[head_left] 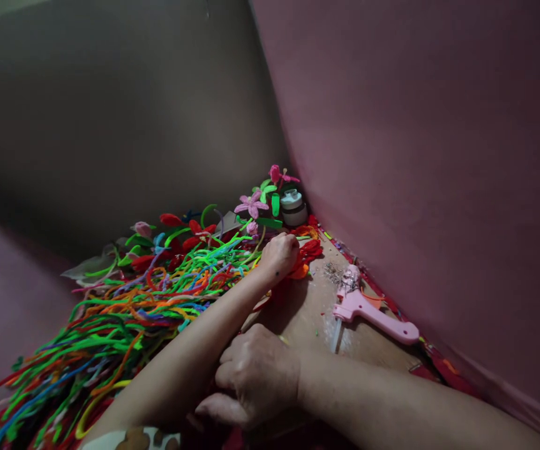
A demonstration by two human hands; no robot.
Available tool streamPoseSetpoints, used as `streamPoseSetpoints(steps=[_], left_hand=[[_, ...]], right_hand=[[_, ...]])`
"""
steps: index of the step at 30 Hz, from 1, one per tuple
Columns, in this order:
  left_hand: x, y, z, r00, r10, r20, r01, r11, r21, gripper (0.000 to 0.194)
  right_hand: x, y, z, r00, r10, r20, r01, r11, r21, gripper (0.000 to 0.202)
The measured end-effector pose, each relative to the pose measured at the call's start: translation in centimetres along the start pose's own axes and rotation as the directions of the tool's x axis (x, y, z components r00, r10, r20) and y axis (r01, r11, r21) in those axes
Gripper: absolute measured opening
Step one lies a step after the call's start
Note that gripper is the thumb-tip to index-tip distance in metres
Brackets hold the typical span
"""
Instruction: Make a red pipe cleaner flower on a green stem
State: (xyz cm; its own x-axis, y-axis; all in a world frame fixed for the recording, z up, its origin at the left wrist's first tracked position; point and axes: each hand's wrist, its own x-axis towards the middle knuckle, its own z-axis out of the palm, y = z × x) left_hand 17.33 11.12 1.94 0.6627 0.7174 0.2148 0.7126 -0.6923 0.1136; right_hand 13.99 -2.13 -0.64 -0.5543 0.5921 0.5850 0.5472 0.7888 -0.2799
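Observation:
My left hand (279, 255) is stretched far forward, closed in a fist beside a bundle of red and orange pipe cleaners (308, 253). A pale green tip shows just past its knuckles, but what its fingers hold is hidden. Closer to me, my right hand (258, 372) is bent inward with its fingers curled and the thumb pointing left. Its palm faces away, so anything inside is out of sight. Under and left of my left forearm spreads a big heap of coloured pipe cleaners (157, 300). A pink hot glue gun (373, 315) lies right of both hands, nozzle toward me.
Pipe-cleaner flowers, one a pink blossom (251, 205), stand at the back by a lidded white jar (293, 208). Small metallic bits (333, 272) lie beside the glue gun on the brown board (314, 306). A pink wall (415, 156) and a grey wall (134, 112) close off the corner.

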Motion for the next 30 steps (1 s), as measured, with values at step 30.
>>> streamPoseSetpoints(steps=[30], left_hand=[[-19.3, -16.2, -2.7, 0.99, -0.121, -0.075, 0.142, 0.891, 0.431, 0.058]], right_hand=[[-1.6, -1.5, 0.6, 0.998, -0.069, 0.0, 0.068, 0.992, 0.109, 0.031]])
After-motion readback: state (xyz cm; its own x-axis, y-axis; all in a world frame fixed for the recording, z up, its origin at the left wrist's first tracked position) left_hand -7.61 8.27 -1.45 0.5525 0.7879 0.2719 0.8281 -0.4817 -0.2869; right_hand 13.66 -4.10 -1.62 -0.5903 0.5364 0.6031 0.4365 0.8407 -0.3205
